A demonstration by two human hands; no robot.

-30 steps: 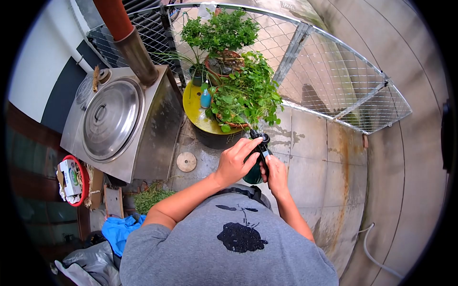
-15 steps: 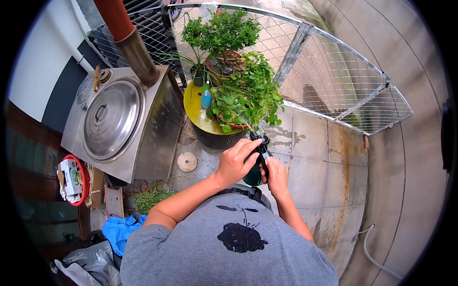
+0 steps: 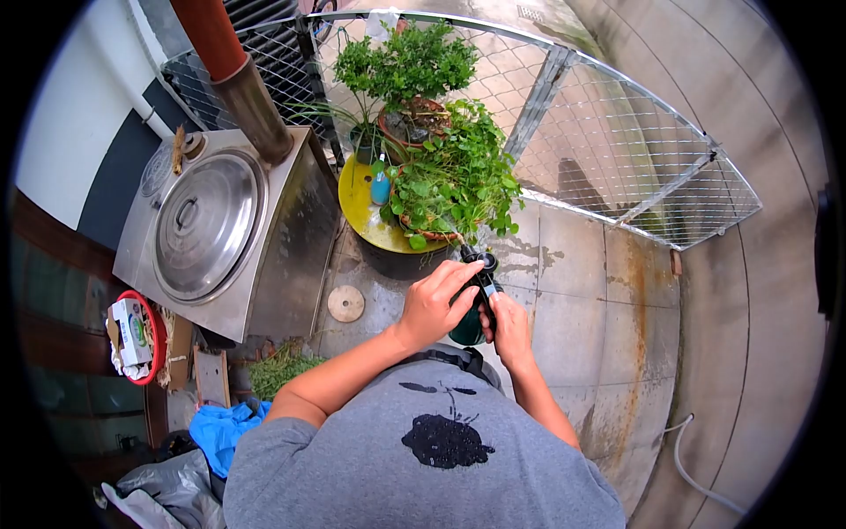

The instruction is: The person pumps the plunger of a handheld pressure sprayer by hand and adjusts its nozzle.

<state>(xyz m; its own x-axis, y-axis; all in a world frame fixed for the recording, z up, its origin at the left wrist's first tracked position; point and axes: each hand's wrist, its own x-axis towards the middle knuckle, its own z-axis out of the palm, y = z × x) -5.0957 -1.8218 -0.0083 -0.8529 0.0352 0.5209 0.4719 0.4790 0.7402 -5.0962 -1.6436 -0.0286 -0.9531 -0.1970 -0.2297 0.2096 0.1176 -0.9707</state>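
We hold the green sprayer (image 3: pixel 466 329) on our side of the yellow round top (image 3: pixel 354 204), its black nozzle (image 3: pixel 469 253) pointed at the leafy plant (image 3: pixel 454 181) there. Our right hand (image 3: pixel 510 331) is curled around the sprayer's black handle; our left hand (image 3: pixel 434 301) lies across its head, thumb apart from the fingers, and we cannot tell whether it pinches anything. We judge the step in hand as spraying; the next move calls for steady aim. Left of the yellow round top stands the steel stove (image 3: pixel 295 234); beyond it, the mesh gate (image 3: pixel 539 99).
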